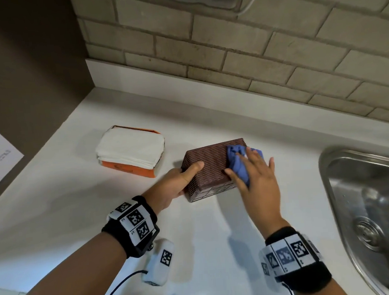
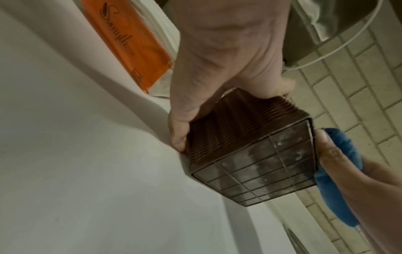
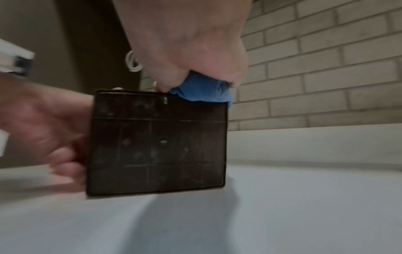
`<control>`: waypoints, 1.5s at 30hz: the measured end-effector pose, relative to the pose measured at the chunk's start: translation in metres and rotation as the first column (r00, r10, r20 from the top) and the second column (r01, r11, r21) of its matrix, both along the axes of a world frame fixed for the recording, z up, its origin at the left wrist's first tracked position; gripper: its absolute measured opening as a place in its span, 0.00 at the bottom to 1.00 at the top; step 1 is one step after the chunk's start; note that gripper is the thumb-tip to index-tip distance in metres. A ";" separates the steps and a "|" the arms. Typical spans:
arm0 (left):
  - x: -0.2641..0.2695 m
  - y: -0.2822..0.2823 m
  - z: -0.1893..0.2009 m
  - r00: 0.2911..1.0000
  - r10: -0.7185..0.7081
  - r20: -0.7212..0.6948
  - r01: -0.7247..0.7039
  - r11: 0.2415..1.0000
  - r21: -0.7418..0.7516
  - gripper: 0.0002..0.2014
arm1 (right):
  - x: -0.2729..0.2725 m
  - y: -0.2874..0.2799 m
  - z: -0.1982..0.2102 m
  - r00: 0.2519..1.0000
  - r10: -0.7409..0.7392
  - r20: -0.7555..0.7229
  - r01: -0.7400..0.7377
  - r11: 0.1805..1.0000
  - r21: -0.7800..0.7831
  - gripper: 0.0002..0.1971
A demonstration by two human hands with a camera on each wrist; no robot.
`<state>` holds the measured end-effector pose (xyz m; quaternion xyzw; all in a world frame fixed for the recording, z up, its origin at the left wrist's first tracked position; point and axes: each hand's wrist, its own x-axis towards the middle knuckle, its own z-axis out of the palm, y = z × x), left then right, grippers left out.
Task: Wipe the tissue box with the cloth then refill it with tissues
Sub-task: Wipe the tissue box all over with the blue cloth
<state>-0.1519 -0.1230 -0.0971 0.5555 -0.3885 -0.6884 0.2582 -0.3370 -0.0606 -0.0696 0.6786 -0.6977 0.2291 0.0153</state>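
Fingers [image 1: 251, 159] of the right hand [image 1: 258, 182] lie spread flat, pressing a crumpled blue cloth [image 1: 241, 161] onto the brown ribbed tissue box [image 1: 210, 167] on the white desk [image 1: 77, 203]. Left hand [image 1: 176, 183] grips its end; white tissues in an orange pack [image 1: 131, 150] sit nearby.

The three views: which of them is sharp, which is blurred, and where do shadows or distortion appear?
Head view: mostly sharp; soft shadows of the arms fall on the counter, and the brick lines bend near the edges. Left wrist view: fairly clear on the tissue box, but the counter edge curves strongly. Right wrist view: the dimmest and most blurred; the left hand is smeared, and the box face looks nearly black.
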 end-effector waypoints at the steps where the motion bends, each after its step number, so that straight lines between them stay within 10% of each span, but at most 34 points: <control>1: -0.001 0.000 0.001 1.000 -0.001 0.005 0.001 1.000 0.000 0.23 | 0.000 -0.001 0.000 0.999 -0.043 0.024 0.043 0.999 -0.004 0.34; 8: 0.002 0.002 0.001 0.999 -0.045 0.018 0.045 0.999 -0.013 0.21 | 0.035 0.028 -0.005 0.977 0.196 -0.086 -0.196 0.981 0.014 0.33; 14: 0.001 -0.002 0.003 0.999 -0.009 0.047 0.008 1.000 0.018 0.23 | -0.016 0.018 -0.005 0.989 -0.072 0.128 0.074 0.997 -0.007 0.34; 21: 0.001 0.001 0.002 1.000 0.001 -0.003 -0.001 1.000 0.013 0.20 | 0.045 0.030 -0.008 0.971 0.239 -0.020 -0.239 0.971 0.012 0.33; 27: 0.002 0.001 0.003 1.000 0.013 0.005 -0.013 1.000 0.013 0.22 | -0.021 0.015 0.002 0.974 -0.036 0.225 0.031 0.999 0.024 0.31; 34: 0.002 -0.001 -0.003 0.999 0.045 -0.008 -0.045 0.999 -0.005 0.23 | 0.039 0.015 0.008 0.979 0.201 0.023 -0.202 0.979 0.014 0.28; 40: 0.009 -0.006 -0.003 0.996 0.048 0.076 -0.045 0.998 -0.042 0.29 | -0.014 -0.034 0.013 0.964 -0.053 0.261 0.028 0.995 0.101 0.29; 45: 0.002 -0.003 -0.001 0.998 0.057 0.033 -0.056 0.998 -0.035 0.23 | 0.049 -0.009 0.014 0.990 0.139 0.029 -0.140 0.990 0.023 0.28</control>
